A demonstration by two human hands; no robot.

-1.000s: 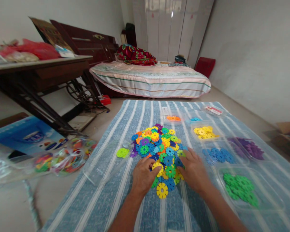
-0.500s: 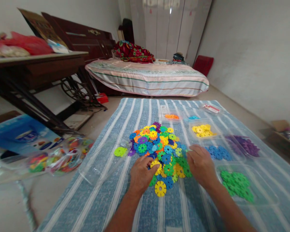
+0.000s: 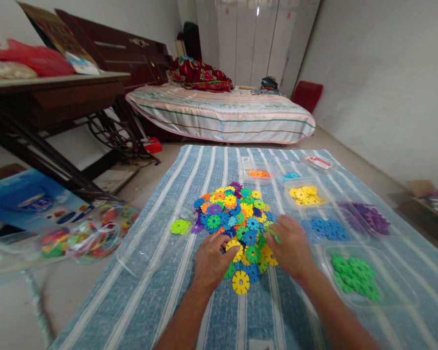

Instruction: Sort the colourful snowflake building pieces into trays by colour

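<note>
A heap of mixed-colour plastic snowflake discs lies on a blue-and-white striped cloth. My left hand rests on the heap's near left edge, fingers curled over a yellow disc. On the heap's near right side, my right hand has its fingers bent down among green and blue discs. A single yellow disc lies apart at the near edge, between my wrists. A lime disc sits alone to the left.
Clear trays on the right hold sorted discs: green, blue, purple, yellow, orange. Bags of discs lie on the floor at left. A dark table and a bed stand behind.
My right hand went right toward the blue tray, then came back left onto the heap. The left hand stayed on the near left edge. The view tilted slightly.
</note>
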